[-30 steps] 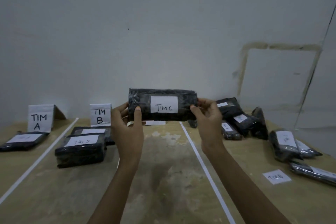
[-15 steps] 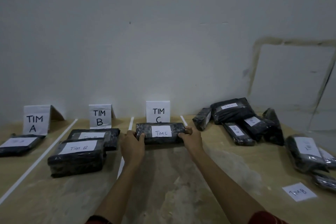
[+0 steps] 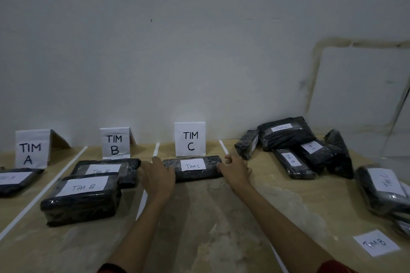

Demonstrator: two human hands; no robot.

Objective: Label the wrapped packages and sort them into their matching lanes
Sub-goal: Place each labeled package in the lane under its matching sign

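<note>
A black wrapped package labelled TIM C (image 3: 199,174) lies flat on the wooden table (image 3: 199,224) in the third lane, just in front of the standing TIM C sign (image 3: 189,139). My left hand (image 3: 158,176) grips its left end, fingers curled over the wrap. My right hand (image 3: 235,169) holds its right end with curled fingers, thumb raised beside the top corner. Two packages labelled TIM B (image 3: 82,200) lie in the second lane before the TIM B sign (image 3: 115,144). One package (image 3: 15,180) lies in the first lane by the TIM A sign (image 3: 31,150).
White tape lines (image 3: 143,200) divide the lanes. Right of the last line lies a pile of several black packages (image 3: 286,134), some labelled, and more packages (image 3: 381,186) at the right edge. A loose paper label reading TIM B (image 3: 376,242) lies near the front right. A grey wall stands behind.
Both hands brought the TIM C package down from mid-air and forward onto the table in front of the TIM C sign; it now lies flat in that lane.
</note>
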